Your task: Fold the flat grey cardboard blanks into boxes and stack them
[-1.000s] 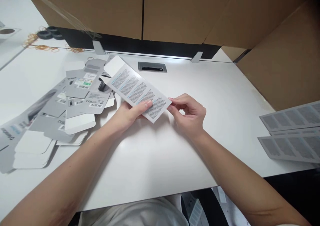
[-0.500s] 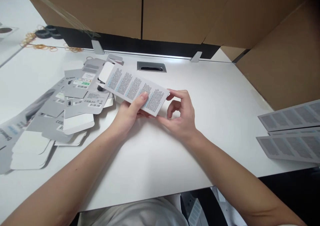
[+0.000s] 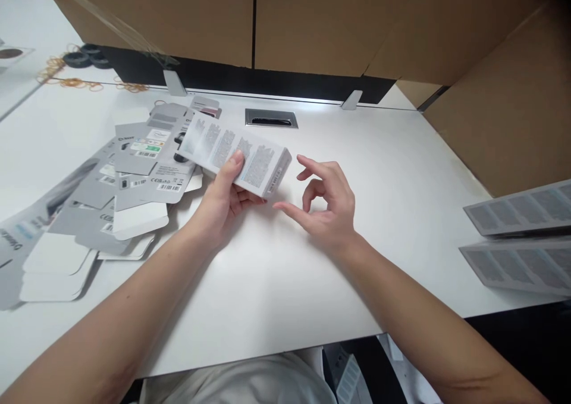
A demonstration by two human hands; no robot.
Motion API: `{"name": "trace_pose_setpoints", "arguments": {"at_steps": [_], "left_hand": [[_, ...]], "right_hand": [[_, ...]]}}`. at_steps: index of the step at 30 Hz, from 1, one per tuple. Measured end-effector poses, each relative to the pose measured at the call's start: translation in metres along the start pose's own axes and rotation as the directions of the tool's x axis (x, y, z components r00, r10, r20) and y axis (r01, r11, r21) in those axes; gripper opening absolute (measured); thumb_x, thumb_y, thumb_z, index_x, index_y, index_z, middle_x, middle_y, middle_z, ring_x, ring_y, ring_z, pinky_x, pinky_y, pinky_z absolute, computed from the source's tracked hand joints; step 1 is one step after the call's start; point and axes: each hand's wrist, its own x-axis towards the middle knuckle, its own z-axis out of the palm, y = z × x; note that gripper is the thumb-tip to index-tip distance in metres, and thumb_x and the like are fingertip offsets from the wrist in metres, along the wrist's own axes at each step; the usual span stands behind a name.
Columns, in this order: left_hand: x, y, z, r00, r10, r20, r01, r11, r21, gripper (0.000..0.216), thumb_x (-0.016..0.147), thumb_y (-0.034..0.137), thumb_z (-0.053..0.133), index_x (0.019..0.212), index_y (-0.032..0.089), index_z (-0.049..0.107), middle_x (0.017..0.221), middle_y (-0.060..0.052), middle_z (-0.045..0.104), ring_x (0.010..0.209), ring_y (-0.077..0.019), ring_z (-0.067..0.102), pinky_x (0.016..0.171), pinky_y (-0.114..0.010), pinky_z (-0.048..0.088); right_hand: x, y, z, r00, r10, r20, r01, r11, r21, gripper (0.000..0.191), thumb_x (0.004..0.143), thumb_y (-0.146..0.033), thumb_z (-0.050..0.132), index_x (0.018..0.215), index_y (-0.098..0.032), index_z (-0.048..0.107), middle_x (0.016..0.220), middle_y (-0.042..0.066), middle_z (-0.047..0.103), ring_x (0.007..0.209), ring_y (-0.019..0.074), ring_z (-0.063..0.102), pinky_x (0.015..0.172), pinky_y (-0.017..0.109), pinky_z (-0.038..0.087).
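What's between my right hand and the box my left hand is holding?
Just a narrow gap: in the head view, only white tabletop shows between the right hand and the near end of the box in the left hand.

You wear a pale off-white garment point(image 3: 241, 387), its cloth loosely folded, below the white desk's point(image 3: 285, 291) front edge. Over the desk, your left hand point(image 3: 225, 187) and right hand point(image 3: 329, 204) are bare; your left forearm point(image 3: 151, 285) bears one small spot, your right forearm point(image 3: 401, 297), creases short of the desk's edge.
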Motion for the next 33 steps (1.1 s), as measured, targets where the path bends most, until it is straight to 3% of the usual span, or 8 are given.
{"name": "trace_pose_setpoints", "arguments": {"at_steps": [7,14,18,22,26,28,30,33], "left_hand": [[0.000,-0.002,0.001,1.000,0.002,0.030,-0.002,1.000,0.008,0.070,0.099,0.087,0.089,0.134,0.027,0.082,0.121,-0.011,0.091,0.104,-0.0319,0.088,0.080,-0.039,0.073],[-0.004,-0.005,0.003,0.997,0.068,0.035,-0.071,0.993,0.096,0.068,0.089,0.075,0.105,0.129,0.026,0.080,0.128,-0.010,0.086,0.107,-0.0307,0.084,0.077,-0.038,0.070],[-0.003,-0.006,0.001,0.998,0.055,0.029,-0.057,0.996,0.066,0.061,0.094,0.071,0.103,0.132,0.030,0.080,0.131,-0.008,0.086,0.111,-0.0316,0.085,0.082,-0.040,0.072],[-0.002,-0.005,-0.001,0.998,0.049,-0.040,-0.049,0.999,0.001,0.063,0.093,0.073,0.101,0.133,0.030,0.078,0.135,-0.009,0.086,0.117,-0.0331,0.086,0.084,-0.042,0.073],[-0.005,-0.003,0.000,0.993,0.117,0.024,-0.119,0.980,0.158,0.056,0.088,0.072,0.106,0.105,0.027,0.078,0.104,-0.007,0.082,0.092,-0.0285,0.080,0.070,-0.039,0.067],[-0.006,0.000,-0.002,0.984,0.176,0.011,-0.174,0.957,0.230,0.054,0.089,0.071,0.106,0.098,0.027,0.076,0.094,-0.006,0.077,0.084,-0.0263,0.075,0.066,-0.038,0.062],[-0.008,0.003,-0.003,0.970,0.237,-0.060,-0.212,0.937,0.276,0.053,0.090,0.070,0.106,0.099,0.028,0.075,0.094,-0.005,0.076,0.090,-0.0277,0.076,0.068,-0.038,0.061],[-0.011,0.010,-0.003,0.953,0.282,-0.112,-0.234,0.917,0.323,0.052,0.090,0.067,0.106,0.111,0.030,0.077,0.102,-0.005,0.079,0.113,-0.0345,0.080,0.088,-0.044,0.067]], "right_hand": [[-0.003,0.002,0.003,1.000,0.000,0.014,0.000,1.000,-0.028,0.072,0.103,-0.056,0.106,0.166,-0.041,0.076,0.128,0.005,0.075,0.068,0.0160,0.064,0.049,0.037,0.061],[-0.006,0.003,0.005,0.999,0.039,-0.026,-0.037,0.998,0.055,0.055,0.106,-0.034,0.099,0.154,-0.036,0.073,0.125,0.002,0.077,0.064,0.0128,0.061,0.046,0.033,0.056],[-0.003,0.004,0.000,0.994,0.108,0.026,-0.109,0.992,0.062,0.059,0.102,-0.047,0.106,0.150,-0.035,0.073,0.128,0.001,0.078,0.058,0.0096,0.057,0.048,0.032,0.058],[-0.001,0.008,-0.002,0.997,0.054,0.050,-0.059,0.994,0.092,0.054,0.100,-0.059,0.108,0.140,-0.034,0.081,0.117,0.001,0.078,0.060,0.0115,0.060,0.057,0.035,0.065],[-0.001,0.010,-0.002,0.988,0.034,0.149,-0.063,0.980,0.190,0.039,0.104,-0.060,0.104,0.122,-0.031,0.085,0.119,0.002,0.080,0.062,0.0116,0.063,0.054,0.033,0.064],[-0.001,0.010,-0.002,0.988,0.023,0.155,-0.053,0.979,0.195,0.039,0.104,-0.058,0.105,0.123,-0.030,0.086,0.120,0.002,0.081,0.061,0.0107,0.062,0.053,0.032,0.062],[0.000,0.009,-0.003,0.992,0.006,0.129,-0.030,0.982,0.185,0.045,0.102,-0.055,0.108,0.132,-0.031,0.086,0.115,0.001,0.081,0.061,0.0105,0.062,0.054,0.032,0.062],[0.001,0.009,-0.004,0.992,0.006,0.129,-0.033,0.976,0.213,0.054,0.099,-0.054,0.111,0.141,-0.033,0.086,0.110,0.000,0.079,0.062,0.0112,0.063,0.056,0.032,0.061]]}}
